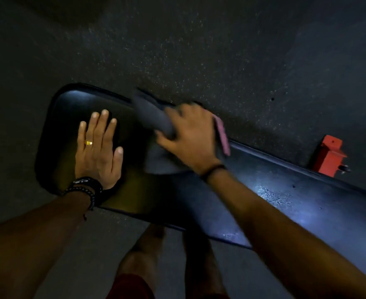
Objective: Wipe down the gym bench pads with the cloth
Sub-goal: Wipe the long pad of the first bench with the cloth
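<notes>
On the black bench pad [264, 190], left hand [99, 156] lies flat, open; right hand [190, 139] grips the cloth [154, 117].

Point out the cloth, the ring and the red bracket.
cloth [154, 117], head view: on the dark fold ahead of the right hand's fingers.
ring [89, 143], head view: on the gold band on the left hand's finger.
red bracket [328, 157], head view: on its front face, beyond the bench pad.

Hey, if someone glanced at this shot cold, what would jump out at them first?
Probably the left hand, flat on the near end of the black bench pad, a gold ring catching the light. Next, the blurred right hand pressing a dark cloth at the pad's far edge. Then the bright red bracket at right.
</notes>
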{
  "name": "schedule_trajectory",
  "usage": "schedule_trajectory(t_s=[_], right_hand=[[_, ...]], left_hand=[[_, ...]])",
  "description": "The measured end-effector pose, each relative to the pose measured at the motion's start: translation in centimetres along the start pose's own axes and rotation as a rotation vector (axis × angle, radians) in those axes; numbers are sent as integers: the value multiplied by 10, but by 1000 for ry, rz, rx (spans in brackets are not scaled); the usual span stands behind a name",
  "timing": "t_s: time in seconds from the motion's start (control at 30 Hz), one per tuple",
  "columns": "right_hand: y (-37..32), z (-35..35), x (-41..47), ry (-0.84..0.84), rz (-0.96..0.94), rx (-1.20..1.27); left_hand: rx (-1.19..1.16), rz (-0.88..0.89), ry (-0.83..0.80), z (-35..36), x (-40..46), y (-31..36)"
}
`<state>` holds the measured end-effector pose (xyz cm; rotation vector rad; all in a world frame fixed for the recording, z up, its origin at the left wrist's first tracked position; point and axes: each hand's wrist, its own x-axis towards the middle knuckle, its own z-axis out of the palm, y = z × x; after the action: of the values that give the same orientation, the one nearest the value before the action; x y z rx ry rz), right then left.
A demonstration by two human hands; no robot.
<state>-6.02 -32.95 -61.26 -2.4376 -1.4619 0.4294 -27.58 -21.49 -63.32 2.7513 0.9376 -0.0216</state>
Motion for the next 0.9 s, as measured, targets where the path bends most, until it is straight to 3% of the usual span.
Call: schedule_trajectory(t_s=[0.07,0.17,0.23,0.33,0.43,0.5,0.6,0.67,0.8,0.83,0.9], right_hand=[[76,-28,-67,17,98,-68],[154,-63,-141,-2,396,-212],[148,-58,-140,89,613,-279],[73,-26,-84,161,840,-356],[-29,22,-62,178,581,-148],[-72,40,-97,66,355,-35],[-48,37,-175,24,286,-63],[-4,21,-203,118,522,-149],[48,-6,-128,474,1573,-224],[39,-1,-103,479,1642,-224],[-11,19,-71,468,1368,-205]], left_hand=[[-24,-8,-2,-1,0,0],[-29,-12,-4,-1,1,2],[-17,-11,-3,0,1,1],[-6,-3,-8,3,-1,-1],[14,15,10,5,-1,-2],[20,32,26,6,0,-3],[8,31,17,6,1,-4],[-11,35,8,5,0,-3],[26,49,-6,3,0,-4],[30,61,-9,1,0,-2],[45,65,-34,-1,0,0]])
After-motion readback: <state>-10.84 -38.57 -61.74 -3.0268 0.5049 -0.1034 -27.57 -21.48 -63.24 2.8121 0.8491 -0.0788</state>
